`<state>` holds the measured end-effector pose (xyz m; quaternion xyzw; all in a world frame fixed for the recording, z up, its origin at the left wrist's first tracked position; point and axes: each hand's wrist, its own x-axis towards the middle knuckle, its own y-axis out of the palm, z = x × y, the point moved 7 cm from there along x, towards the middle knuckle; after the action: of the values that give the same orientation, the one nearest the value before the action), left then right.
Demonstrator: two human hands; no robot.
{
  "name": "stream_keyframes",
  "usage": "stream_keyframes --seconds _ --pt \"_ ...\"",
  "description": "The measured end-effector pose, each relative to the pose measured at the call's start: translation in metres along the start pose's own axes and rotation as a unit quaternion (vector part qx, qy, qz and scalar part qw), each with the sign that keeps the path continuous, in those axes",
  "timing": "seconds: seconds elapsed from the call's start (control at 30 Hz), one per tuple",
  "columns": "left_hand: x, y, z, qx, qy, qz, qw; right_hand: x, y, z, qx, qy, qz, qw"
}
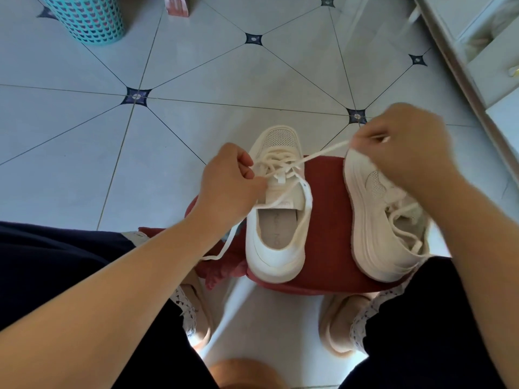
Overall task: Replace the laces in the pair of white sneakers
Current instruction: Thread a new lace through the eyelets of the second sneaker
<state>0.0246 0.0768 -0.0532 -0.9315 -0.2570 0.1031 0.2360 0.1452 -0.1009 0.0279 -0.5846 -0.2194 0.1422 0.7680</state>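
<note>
Nearest the camera, the person's knees in dark trousers [56, 276] flank a red stool [325, 220], which carries both shoes. The upright sneaker [278, 248] stands on the stool's left half with its heel toward the person. The second sneaker [373, 234] lies tipped on its side on the stool's right half, its own lace loose.

At the stool's left edge the left hand [227, 186] is curled and pinches the lace [317, 153] right at the eyelets of the upright sneaker. One loose end trails down off the stool's left side. Beyond the stool's right edge, above the second sneaker's toe, the right hand [404, 147] is closed on the other end of the lace, drawn out taut in a straight line.

The step looks like drawing the lace through the upper eyelets; whether in or out cannot be told. To do it well, the left hand should steady the shoe at the eyelet row while the right pulls along the line of the hole, not across it, so the lace slides flat without twisting.

Past the stool lies the tiled floor [196, 66], with a turquoise basket [87, 18] at its far left.
</note>
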Motion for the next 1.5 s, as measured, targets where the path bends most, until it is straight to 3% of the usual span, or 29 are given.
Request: stream_keyframes --seconds 0.2,0.47,0.7,1.07,1.3,1.5 --pt "-0.002 0.006 -0.003 0.004 -0.001 0.015 1.000 -0.006 -0.001 -0.025 -0.018 0.042 0.023 0.999" --pt "-0.015 0.013 -0.032 0.142 0.154 0.001 0.978 -0.021 0.026 -0.017 0.210 0.073 0.127 0.967" --pt "-0.019 0.029 -0.043 0.175 0.191 0.011 0.966 -0.035 0.037 0.005 0.286 0.049 0.160 0.943" --pt "-0.021 0.036 -0.039 0.167 0.172 -0.011 0.971 -0.041 0.055 0.015 0.289 0.028 0.143 0.946" --pt "-0.017 0.036 -0.037 0.157 0.167 -0.014 0.973 -0.042 0.048 0.030 0.233 -0.018 0.097 0.968" --pt "-0.015 0.034 -0.040 0.117 0.179 0.009 0.977 -0.042 0.047 0.033 0.227 -0.050 0.162 0.959"
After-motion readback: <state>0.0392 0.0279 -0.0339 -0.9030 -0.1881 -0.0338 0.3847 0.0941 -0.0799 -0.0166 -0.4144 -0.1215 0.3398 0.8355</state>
